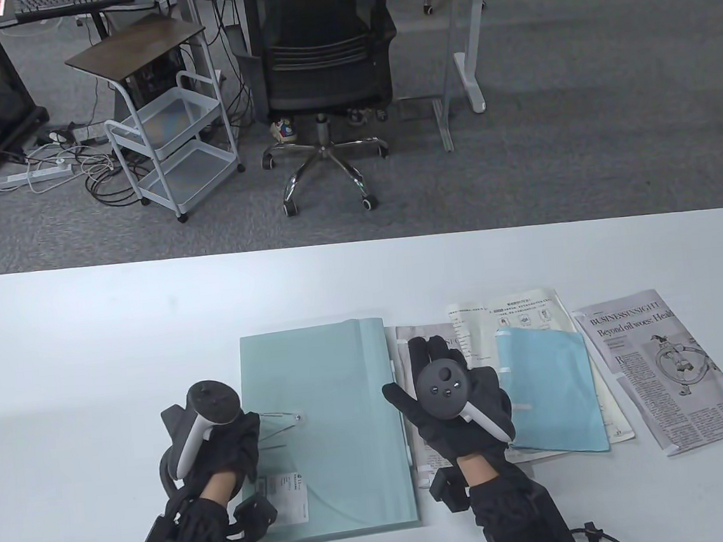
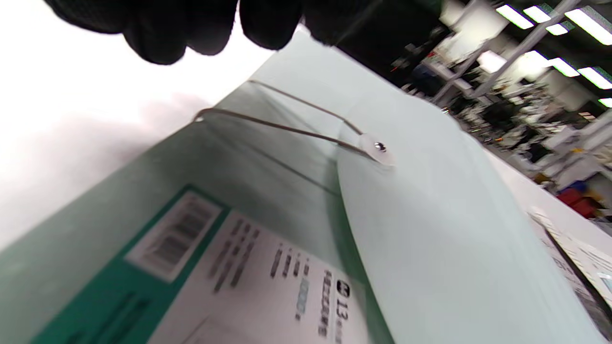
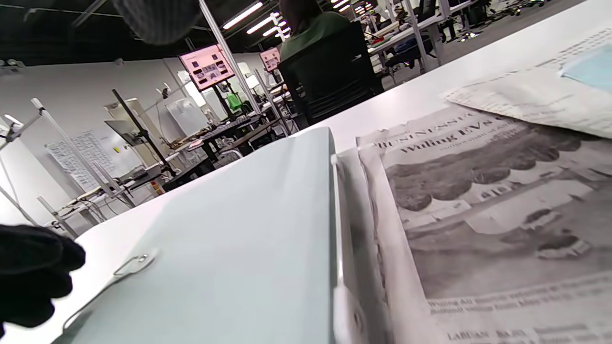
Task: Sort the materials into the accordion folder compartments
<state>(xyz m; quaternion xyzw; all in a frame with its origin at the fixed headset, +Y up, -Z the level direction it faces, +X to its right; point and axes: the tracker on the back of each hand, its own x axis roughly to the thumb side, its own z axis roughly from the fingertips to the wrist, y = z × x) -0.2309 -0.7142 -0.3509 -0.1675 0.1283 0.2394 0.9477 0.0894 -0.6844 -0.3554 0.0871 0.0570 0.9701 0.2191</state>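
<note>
A pale green accordion folder lies closed on the white table. An elastic cord runs from its button to its left edge. My left hand sits at that edge with curled fingers. In the left wrist view its fingertips hang just above the folder, clear of the cord. My right hand rests flat, fingers stretched, on a newspaper sheet just right of the folder. Further right lie a printed sheet, a blue plastic sleeve and a newspaper cutting.
A barcode label is on the folder's near left corner. Beyond the table's far edge stand an office chair and a white trolley on grey carpet.
</note>
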